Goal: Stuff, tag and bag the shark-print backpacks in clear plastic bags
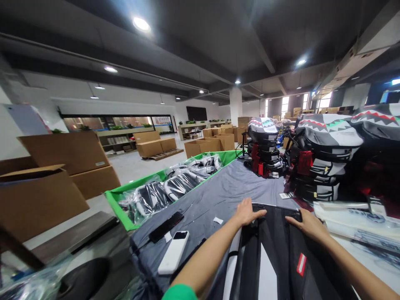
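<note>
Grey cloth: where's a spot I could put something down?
The biggest bare patch of the grey cloth lies between the green-rimmed bin and the left hand, running up toward the stacked shark-print bags. It's crowded near the black phone and white power bank, and around the right hand, with the black bag and plastic-wrapped sheets.

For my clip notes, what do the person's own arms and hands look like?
The left hand and right hand are bare, no gloves, rings or watch showing. A green sleeve shows on the left arm; none shows on the right arm.
</note>
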`<state>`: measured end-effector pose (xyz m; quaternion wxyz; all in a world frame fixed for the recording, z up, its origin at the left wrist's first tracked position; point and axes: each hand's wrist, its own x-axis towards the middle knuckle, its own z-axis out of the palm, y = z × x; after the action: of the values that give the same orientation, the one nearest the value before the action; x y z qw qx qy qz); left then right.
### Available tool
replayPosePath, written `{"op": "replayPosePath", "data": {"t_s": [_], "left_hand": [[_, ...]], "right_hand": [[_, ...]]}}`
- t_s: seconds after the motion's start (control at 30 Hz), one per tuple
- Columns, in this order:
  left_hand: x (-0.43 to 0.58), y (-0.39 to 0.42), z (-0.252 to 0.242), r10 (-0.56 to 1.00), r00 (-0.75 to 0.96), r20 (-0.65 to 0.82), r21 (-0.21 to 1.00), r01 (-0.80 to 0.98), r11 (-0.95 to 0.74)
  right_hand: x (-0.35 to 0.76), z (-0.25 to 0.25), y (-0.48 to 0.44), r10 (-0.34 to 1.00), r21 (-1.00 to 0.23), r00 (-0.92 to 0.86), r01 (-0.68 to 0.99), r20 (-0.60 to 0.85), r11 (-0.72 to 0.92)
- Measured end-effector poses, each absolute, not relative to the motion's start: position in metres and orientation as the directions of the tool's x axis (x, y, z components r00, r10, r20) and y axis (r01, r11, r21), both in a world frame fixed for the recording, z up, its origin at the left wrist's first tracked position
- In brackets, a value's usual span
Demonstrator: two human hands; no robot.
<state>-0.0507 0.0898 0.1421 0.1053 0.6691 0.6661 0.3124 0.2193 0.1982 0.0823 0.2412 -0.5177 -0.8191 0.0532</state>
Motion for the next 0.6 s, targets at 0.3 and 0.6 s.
{"op": "replayPosePath", "data": {"t_s": [0.3, 0.6], "left_hand": [[-0.04, 0.096, 0.085, 0.928, 0.055, 0.369, 0.487, 0.839, -0.243], [-0.033, 0.031, 0.066, 0.935, 0.135, 0.329, 0.368, 0.893, -0.259]], "right_hand": [[0.214, 0.058, 0.183, 0.7, -0.245, -0.472, 0.707, 0.536, 0.664], [0.222, 0.051, 0.134, 0.626, -0.014, -0.603, 0.715, 0.495, 0.699]]}}
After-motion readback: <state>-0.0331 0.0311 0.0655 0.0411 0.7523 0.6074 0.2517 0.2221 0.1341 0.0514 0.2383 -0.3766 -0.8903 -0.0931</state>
